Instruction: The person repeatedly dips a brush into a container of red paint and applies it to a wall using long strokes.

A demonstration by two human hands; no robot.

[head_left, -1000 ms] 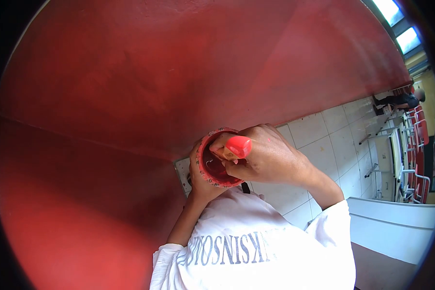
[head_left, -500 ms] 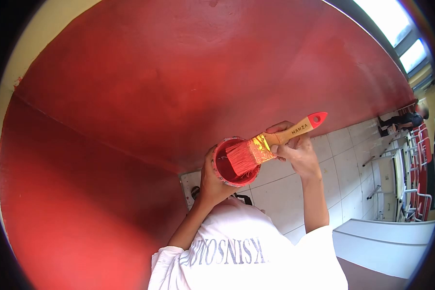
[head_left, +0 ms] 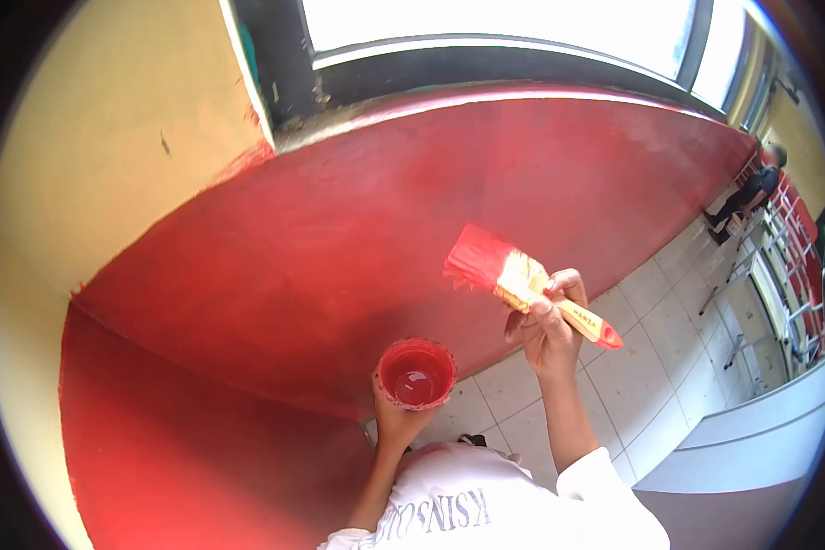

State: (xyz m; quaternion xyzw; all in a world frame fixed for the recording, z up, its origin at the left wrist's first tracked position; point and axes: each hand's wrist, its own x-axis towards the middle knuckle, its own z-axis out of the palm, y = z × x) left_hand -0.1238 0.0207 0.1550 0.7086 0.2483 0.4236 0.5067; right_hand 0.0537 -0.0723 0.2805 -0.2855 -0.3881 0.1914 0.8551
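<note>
A round cup of red paint (head_left: 417,374) is held upright by my left hand (head_left: 396,420), whose fingers wrap its left side. My right hand (head_left: 552,332) grips a paintbrush (head_left: 520,281) around its ferrule and wooden handle. Red paint coats the bristles, which point up and left, apart from the cup and in front of the red wall (head_left: 357,238). The red-tipped end of the handle sticks out to the right of my fingers.
A window (head_left: 504,27) with a dark frame and a ledge is above the red wall. Yellow wall (head_left: 119,156) lies at left. Far right, a person (head_left: 752,192) in dark clothes is beside stacked desks (head_left: 765,316). White floor tiles (head_left: 651,316) run below.
The brush has come out of the cup and risen, bristles now pointing up-left. The cup sits lower in view. My view has tilted up, showing the window and more yellow wall.
</note>
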